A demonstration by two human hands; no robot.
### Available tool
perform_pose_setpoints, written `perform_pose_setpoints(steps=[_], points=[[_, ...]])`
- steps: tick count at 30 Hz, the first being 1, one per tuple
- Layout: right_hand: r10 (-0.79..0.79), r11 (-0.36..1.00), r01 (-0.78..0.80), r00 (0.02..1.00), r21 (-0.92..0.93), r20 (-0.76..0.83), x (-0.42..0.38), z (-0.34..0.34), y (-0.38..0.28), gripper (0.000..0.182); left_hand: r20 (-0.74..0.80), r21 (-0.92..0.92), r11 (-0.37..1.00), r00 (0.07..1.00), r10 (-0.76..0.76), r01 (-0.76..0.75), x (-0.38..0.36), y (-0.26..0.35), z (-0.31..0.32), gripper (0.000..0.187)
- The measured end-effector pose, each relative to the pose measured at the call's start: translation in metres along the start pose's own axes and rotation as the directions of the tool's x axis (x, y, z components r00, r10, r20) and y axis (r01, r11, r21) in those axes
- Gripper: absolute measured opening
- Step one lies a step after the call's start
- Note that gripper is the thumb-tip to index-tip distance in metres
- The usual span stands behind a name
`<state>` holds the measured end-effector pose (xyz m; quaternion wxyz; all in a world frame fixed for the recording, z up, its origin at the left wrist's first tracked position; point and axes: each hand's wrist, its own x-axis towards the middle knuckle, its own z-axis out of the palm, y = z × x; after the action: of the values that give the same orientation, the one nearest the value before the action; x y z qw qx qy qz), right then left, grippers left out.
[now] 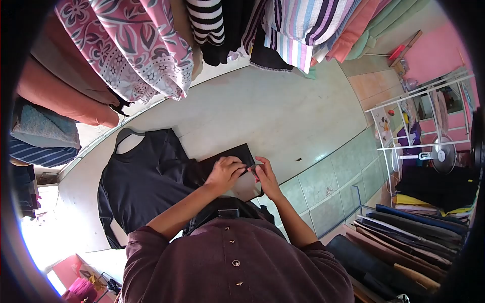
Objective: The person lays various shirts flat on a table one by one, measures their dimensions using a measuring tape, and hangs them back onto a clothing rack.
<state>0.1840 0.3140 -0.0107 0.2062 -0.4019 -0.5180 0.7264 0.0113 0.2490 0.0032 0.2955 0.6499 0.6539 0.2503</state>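
A black long-sleeved shirt point(144, 169) lies spread out on the pale table, with a dark hanger point(126, 135) in its neck opening. To its right is a flat black piece point(235, 154) with straight edges, perhaps folded cloth. My left hand point(225, 174) rests over this black piece, its fingers bent and drawn together. Close by, my right hand point(266, 178) pinches a small dark thing at the piece's right edge. The fingertips of both hands nearly meet there. What exactly they grip is too small and partly hidden.
Patterned and striped clothes point(146, 45) hang along the table's far side, more garments point(55, 126) at the left. At the right stand a white rack point(424, 106), a fan point(443, 154) and a row of hanging trousers point(404, 242). Green tiles point(328, 184) show beside the pale table point(283, 111).
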Motion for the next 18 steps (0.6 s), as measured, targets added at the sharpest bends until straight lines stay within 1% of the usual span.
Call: perform_pose_setpoints(steps=[1,2,3,4,5,6,7,8,9,10,11,13,14,15,17,18], points=[[-0.082,0.99,0.078,0.996,-0.117,-0.03,-0.002,0.005,0.002,0.037,-0.034,-0.451,0.884,0.987,-0.157,0.125,0.005,0.004,0.009,0.017],[-0.167,0.96,0.151,0.985,-0.235,-0.051,-0.002,0.009,0.003,0.037,-0.032,-0.451,0.884,0.987,-0.157,0.126,0.009,0.008,0.014,0.017],[-0.167,0.96,0.151,0.984,-0.235,-0.053,-0.002,0.012,0.002,0.037,0.037,-0.558,0.785,0.952,-0.302,0.271,0.013,0.011,0.018,0.015],[-0.217,0.939,0.186,0.973,-0.289,-0.078,-0.002,0.015,-0.001,0.036,0.124,-0.643,0.652,0.895,-0.429,0.402,0.016,0.012,0.021,0.014],[-0.266,0.914,0.217,0.959,-0.343,-0.101,-0.003,0.017,-0.004,0.035,0.126,-0.642,0.653,0.895,-0.427,0.402,0.019,0.01,0.021,0.014],[-0.265,0.915,0.215,0.958,-0.343,-0.106,-0.004,0.016,-0.006,0.035,0.079,-0.606,0.698,0.902,-0.424,0.381,0.022,0.007,0.022,0.014],[-0.316,0.846,0.235,0.944,-0.478,-0.097,-0.005,0.014,-0.007,0.034,0.033,-0.565,0.741,0.908,-0.418,0.362,0.027,0.005,0.022,0.015],[-0.363,0.759,0.245,0.928,-0.603,-0.08,-0.006,0.012,-0.007,0.033,-0.022,-0.519,0.769,0.894,-0.448,0.373,0.032,0.003,0.021,0.014],[-0.361,0.762,0.24,0.928,-0.601,-0.087,-0.007,0.01,-0.005,0.033,-0.079,-0.47,0.794,0.878,-0.473,0.385,0.039,0.001,0.02,0.013],[-0.399,0.691,0.259,0.915,-0.675,-0.056,-0.008,0.006,0.0,0.031,-0.156,-0.37,0.834,0.857,-0.491,0.41,0.046,-0.005,0.02,0.01],[-0.433,0.61,0.276,0.901,-0.742,-0.021,-0.008,0.004,0.002,0.03,-0.152,-0.368,0.835,0.859,-0.488,0.409,0.051,-0.011,0.023,0.01],[-0.43,0.604,0.262,0.902,-0.753,-0.031,-0.011,0.003,0.006,0.028,-0.417,-0.108,0.942,0.846,-0.333,0.318,0.06,-0.02,0.028,0.011],[-0.427,0.596,0.251,0.904,-0.763,-0.036,-0.013,0.003,0.007,0.026,-0.397,-0.167,0.92,0.829,-0.393,0.356,0.063,-0.023,0.031,0.011],[-0.427,0.597,0.248,0.903,-0.763,-0.04,-0.015,0.004,0.007,0.026,-0.395,-0.166,0.921,0.832,-0.391,0.353,0.064,-0.022,0.032,0.011],[-0.401,0.554,0.213,0.915,-0.805,-0.034,-0.017,0.005,0.008,0.026,-0.432,-0.187,0.901,0.791,-0.434,0.392,0.066,-0.021,0.032,0.011],[-0.439,0.511,0.234,0.898,-0.827,-0.018,-0.018,0.006,0.008,0.03,-0.428,-0.185,0.902,0.794,-0.431,0.39,0.066,-0.023,0.033,0.011]])
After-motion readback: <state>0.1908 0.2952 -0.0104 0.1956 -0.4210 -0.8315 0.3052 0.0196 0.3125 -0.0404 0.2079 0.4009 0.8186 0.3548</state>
